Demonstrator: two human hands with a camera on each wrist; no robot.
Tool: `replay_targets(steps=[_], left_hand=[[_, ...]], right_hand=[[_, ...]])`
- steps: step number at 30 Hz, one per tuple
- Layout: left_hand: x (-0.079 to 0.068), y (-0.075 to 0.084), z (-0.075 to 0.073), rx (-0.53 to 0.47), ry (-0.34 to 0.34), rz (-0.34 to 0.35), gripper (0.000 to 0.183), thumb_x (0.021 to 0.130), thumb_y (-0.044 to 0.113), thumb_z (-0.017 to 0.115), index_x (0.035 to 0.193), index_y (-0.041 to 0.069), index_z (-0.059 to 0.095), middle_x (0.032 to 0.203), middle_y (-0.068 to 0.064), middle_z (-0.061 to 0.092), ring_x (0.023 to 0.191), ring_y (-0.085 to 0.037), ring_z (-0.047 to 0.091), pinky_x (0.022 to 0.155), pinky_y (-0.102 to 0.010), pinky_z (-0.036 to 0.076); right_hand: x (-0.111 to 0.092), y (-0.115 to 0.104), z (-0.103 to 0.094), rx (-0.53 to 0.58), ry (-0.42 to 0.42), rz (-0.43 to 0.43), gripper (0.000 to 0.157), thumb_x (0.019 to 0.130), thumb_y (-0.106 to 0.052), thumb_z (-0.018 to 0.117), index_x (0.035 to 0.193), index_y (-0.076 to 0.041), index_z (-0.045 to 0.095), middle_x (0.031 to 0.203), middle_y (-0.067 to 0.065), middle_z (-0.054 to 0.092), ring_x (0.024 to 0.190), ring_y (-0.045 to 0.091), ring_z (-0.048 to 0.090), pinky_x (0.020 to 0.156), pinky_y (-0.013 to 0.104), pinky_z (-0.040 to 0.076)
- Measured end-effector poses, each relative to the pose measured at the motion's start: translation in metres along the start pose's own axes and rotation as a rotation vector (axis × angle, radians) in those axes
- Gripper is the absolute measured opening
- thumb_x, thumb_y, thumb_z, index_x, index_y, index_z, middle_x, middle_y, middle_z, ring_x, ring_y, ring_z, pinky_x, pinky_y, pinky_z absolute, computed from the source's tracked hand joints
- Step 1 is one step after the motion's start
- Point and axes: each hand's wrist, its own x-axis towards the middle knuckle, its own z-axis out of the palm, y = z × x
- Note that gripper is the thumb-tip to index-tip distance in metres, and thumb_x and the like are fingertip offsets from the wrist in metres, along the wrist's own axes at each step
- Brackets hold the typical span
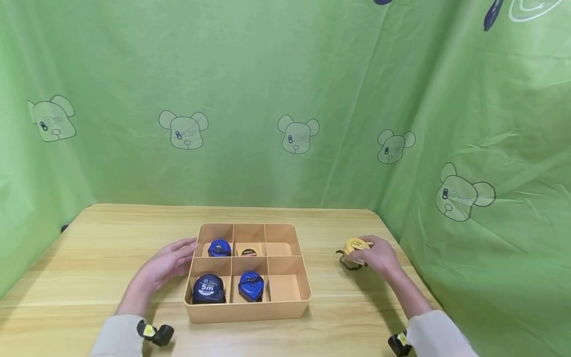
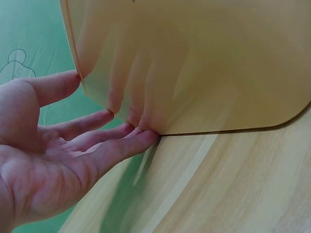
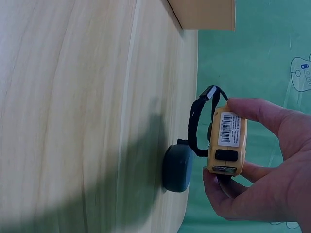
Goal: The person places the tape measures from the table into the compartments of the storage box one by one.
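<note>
My right hand [image 1: 379, 255] pinches a yellow tape measure [image 1: 354, 244] above the table, right of a tan divided box [image 1: 250, 312]. In the right wrist view, the tape measure [image 3: 226, 141] shows a barcode label and a black wrist strap [image 3: 193, 126]. Fingertips of my left hand [image 1: 164, 265] touch the box's left wall, fingers extended, as the left wrist view confirms. Inside the box lie a blue tape measure [image 1: 219, 248] at back left, a yellowish one [image 1: 248, 252] at back middle, a dark 5m one [image 1: 208, 289] at front left and another blue one [image 1: 251, 286] at front middle.
A dark rounded object [image 3: 177, 167] lies on the table beyond the held tape measure in the right wrist view. The wooden table [image 1: 147, 218] runs back to green curtains [image 1: 241, 168] behind and at both sides.
</note>
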Motion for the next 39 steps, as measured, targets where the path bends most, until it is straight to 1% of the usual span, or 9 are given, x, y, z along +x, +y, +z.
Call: replay_targets(steps=[3,6,10,14,21,23,29,34,39], left_hand=[[0.000,0.000,0.000,0.004,-0.005,-0.002,0.073,0.107,0.037,0.048,0.159,-0.005,0.017,0.159,-0.031,0.033,0.147,-0.048,0.034,0.119,-0.057,0.036],[0.001,-0.001,-0.001,0.019,-0.022,0.008,0.073,0.108,0.036,0.046,0.158,-0.007,0.015,0.159,-0.032,0.031,0.147,-0.049,0.033,0.119,-0.057,0.036],[0.001,-0.001,-0.001,0.001,-0.009,0.002,0.072,0.108,0.036,0.047,0.158,-0.006,0.017,0.159,-0.031,0.032,0.147,-0.048,0.033,0.119,-0.056,0.036],[0.001,-0.001,0.000,-0.010,0.000,0.000,0.071,0.108,0.034,0.047,0.158,-0.005,0.017,0.159,-0.031,0.032,0.147,-0.048,0.033,0.119,-0.057,0.036],[0.002,-0.001,0.000,-0.009,0.001,0.000,0.070,0.108,0.034,0.047,0.158,-0.005,0.017,0.159,-0.031,0.031,0.148,-0.048,0.032,0.119,-0.057,0.034],[0.002,0.000,0.000,-0.005,-0.007,0.003,0.070,0.108,0.033,0.046,0.158,-0.006,0.016,0.160,-0.031,0.030,0.148,-0.048,0.031,0.120,-0.057,0.034],[0.002,0.000,0.000,-0.016,-0.002,-0.007,0.069,0.109,0.033,0.046,0.158,-0.006,0.016,0.160,-0.031,0.030,0.148,-0.048,0.032,0.120,-0.056,0.034],[0.001,0.000,0.000,-0.012,0.005,-0.006,0.070,0.108,0.033,0.046,0.158,-0.006,0.017,0.159,-0.031,0.031,0.147,-0.048,0.032,0.120,-0.057,0.035],[0.001,0.000,0.000,-0.012,0.005,-0.006,0.070,0.108,0.033,0.047,0.158,-0.005,0.018,0.159,-0.031,0.032,0.147,-0.048,0.033,0.120,-0.057,0.035]], right_hand=[[0.000,-0.003,0.001,-0.012,-0.001,-0.002,0.082,0.075,-0.027,0.087,0.142,0.004,0.051,0.122,0.022,0.066,0.096,0.025,0.062,0.072,0.026,0.052],[0.000,-0.007,0.001,-0.012,-0.006,-0.005,0.081,0.075,-0.028,0.086,0.142,0.003,0.051,0.121,0.021,0.066,0.094,0.025,0.062,0.072,0.028,0.053],[0.001,-0.011,0.002,-0.004,-0.010,-0.005,0.080,0.075,-0.027,0.086,0.141,0.002,0.052,0.118,0.020,0.066,0.090,0.024,0.062,0.072,0.031,0.056],[0.003,-0.014,0.004,-0.014,-0.009,-0.010,0.081,0.075,-0.029,0.087,0.141,0.002,0.052,0.119,0.019,0.066,0.092,0.024,0.062,0.072,0.030,0.055],[0.006,-0.022,0.010,-0.006,-0.003,-0.026,0.079,0.073,-0.025,0.087,0.140,0.001,0.054,0.117,0.019,0.067,0.092,0.023,0.062,0.071,0.027,0.054],[0.007,-0.024,0.011,-0.014,-0.003,-0.034,0.079,0.073,-0.026,0.088,0.140,0.000,0.054,0.119,0.019,0.067,0.095,0.024,0.062,0.072,0.025,0.053],[0.010,-0.032,0.015,-0.055,0.003,-0.053,0.080,0.072,-0.029,0.087,0.140,-0.002,0.054,0.123,0.020,0.066,0.100,0.027,0.062,0.073,0.025,0.051],[0.012,-0.040,0.017,-0.050,-0.002,-0.057,0.080,0.072,-0.029,0.088,0.140,-0.002,0.055,0.121,0.018,0.067,0.099,0.026,0.062,0.073,0.025,0.051],[0.012,-0.048,0.020,-0.030,-0.006,-0.058,0.079,0.070,-0.027,0.088,0.138,-0.002,0.057,0.117,0.018,0.067,0.093,0.025,0.061,0.068,0.026,0.052]])
